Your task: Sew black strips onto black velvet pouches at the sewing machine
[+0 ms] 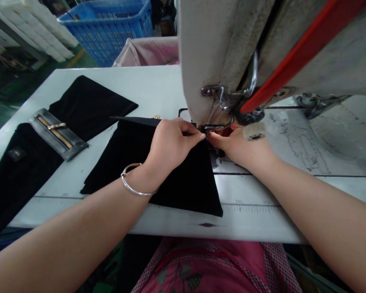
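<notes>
A piece of black fabric (189,183) lies on the sewing table, its upper corner under the head of the sewing machine (213,49). My left hand (173,140), with a silver bangle at the wrist, rests over the fabric and pinches its edge between thumb and fingers near the presser foot. Close by on the other side of the needle area is my right hand (238,142). Its thumb points at the foot, while its other fingers are hidden behind the machine parts, so what they hold cannot be seen.
More black fabric (91,106) lies at the left, with a dark strip bearing a gold-coloured bar (57,132) across it. Behind the white table (158,81) stand a blue plastic basket (110,28) and a pale cloth-lined bin (152,51). A printed ruler scale (250,208) runs along the front.
</notes>
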Tool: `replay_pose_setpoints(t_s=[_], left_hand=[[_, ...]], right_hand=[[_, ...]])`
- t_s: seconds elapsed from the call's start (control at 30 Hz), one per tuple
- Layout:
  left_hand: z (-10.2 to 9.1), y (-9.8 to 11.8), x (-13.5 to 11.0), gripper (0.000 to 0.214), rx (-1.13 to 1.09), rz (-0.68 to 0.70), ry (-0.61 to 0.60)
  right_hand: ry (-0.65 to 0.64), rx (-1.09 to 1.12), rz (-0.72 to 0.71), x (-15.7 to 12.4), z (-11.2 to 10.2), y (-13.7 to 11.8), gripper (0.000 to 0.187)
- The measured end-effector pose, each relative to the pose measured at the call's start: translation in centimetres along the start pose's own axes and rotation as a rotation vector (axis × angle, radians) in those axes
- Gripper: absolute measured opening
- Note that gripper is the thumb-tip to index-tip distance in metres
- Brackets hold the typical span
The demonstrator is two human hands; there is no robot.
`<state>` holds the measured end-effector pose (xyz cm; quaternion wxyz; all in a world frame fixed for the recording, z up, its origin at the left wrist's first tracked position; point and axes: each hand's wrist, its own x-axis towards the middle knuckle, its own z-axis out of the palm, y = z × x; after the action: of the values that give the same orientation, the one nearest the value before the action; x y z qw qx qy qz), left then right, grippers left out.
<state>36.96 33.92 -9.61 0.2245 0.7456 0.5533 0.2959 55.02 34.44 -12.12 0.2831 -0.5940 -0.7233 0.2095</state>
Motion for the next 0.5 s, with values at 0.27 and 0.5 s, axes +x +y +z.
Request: replay_pose_setpoints(t_s=[0.27, 0.5], left_hand=[[-0.2, -0.3, -2.0, 0.017, 0.163, 0.331, 0.059], [-0.2, 0.1, -2.4, 0.015, 0.257, 0.514, -0.062]], right_hand=[[-0.176, 0.026, -0.076, -2.8, -4.5, -2.7, 0.005], [-0.582, 0.273, -0.228, -8.6, -6.8, -5.2, 0.020]])
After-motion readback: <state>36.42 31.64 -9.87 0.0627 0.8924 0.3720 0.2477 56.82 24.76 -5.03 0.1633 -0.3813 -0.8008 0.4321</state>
